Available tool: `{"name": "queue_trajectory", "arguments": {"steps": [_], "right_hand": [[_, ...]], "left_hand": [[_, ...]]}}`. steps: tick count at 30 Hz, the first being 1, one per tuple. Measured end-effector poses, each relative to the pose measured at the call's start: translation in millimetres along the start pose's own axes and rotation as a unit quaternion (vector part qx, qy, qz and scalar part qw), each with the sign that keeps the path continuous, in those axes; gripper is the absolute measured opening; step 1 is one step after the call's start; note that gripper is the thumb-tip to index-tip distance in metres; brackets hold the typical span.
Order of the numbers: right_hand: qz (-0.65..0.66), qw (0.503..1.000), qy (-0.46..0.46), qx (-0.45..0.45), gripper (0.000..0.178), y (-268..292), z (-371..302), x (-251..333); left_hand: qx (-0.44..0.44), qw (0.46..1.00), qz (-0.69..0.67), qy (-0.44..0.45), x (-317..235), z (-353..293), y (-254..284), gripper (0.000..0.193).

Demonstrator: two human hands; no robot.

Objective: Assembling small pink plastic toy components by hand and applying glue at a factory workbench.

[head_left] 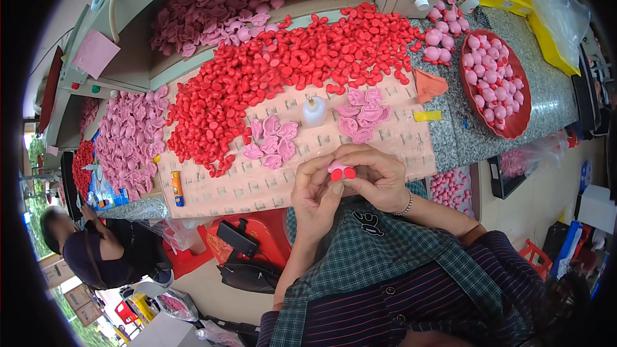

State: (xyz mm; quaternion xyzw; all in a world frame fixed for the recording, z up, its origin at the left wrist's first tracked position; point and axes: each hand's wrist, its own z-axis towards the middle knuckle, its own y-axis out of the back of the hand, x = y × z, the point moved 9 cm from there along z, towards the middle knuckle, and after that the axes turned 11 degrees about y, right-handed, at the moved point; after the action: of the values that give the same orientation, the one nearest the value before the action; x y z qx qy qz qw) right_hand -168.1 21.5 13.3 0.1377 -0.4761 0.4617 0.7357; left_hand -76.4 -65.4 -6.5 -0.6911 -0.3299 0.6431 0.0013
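Note:
A small pink plastic figure part with two round red ends (342,172) is pinched between both hands, above the table's near edge. My left hand (313,191) grips it from the left, the thumb just below it. From the right, my right hand (380,181) closes its fingers and thumb on the same part. Beyond the hands stands a small white squeeze bottle (314,112) with a narrow tip. Two small groups of pink hollow shells lie on either side of it, a left group (272,141) and a right group (365,114).
A large heap of red pieces (257,77) spreads across the peach mat (257,186). Pink shells (132,138) are piled at left, near a glue stick (177,188). At right, a red bowl (528,106) holds pink parts beside a yellow bin (553,45). Another person (96,250) works at far left.

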Motion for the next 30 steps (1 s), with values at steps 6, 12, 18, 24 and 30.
{"name": "queue_trajectory", "arguments": {"steps": [6,12,18,24,30], "right_hand": [[0.013,1.0,-0.009,-0.024,0.034,1.6,-1.3,-2.2],[0.031,0.999,-0.018,-0.038,0.032,1.6,0.1,-1.4],[-0.154,0.983,0.073,0.069,0.034,-1.2,7.7,19.3],[-0.08,0.992,0.05,0.087,0.04,-9.5,7.6,15.2],[0.252,0.954,-0.16,-0.041,0.052,-1.5,-5.2,-13.3]], "left_hand": [[0.004,1.0,0.005,-0.001,-0.1,1.3,1.0,0.04],[0.012,1.0,0.004,-0.007,-0.2,1.5,1.4,0.041],[-0.044,0.993,-0.105,-0.023,-6.5,-1.3,2.5,0.044],[-0.078,0.996,0.037,-0.037,-6.3,-7.5,4.8,0.041],[-0.07,0.885,0.382,-0.258,-45.9,-14.2,-18.6,0.046]]}}
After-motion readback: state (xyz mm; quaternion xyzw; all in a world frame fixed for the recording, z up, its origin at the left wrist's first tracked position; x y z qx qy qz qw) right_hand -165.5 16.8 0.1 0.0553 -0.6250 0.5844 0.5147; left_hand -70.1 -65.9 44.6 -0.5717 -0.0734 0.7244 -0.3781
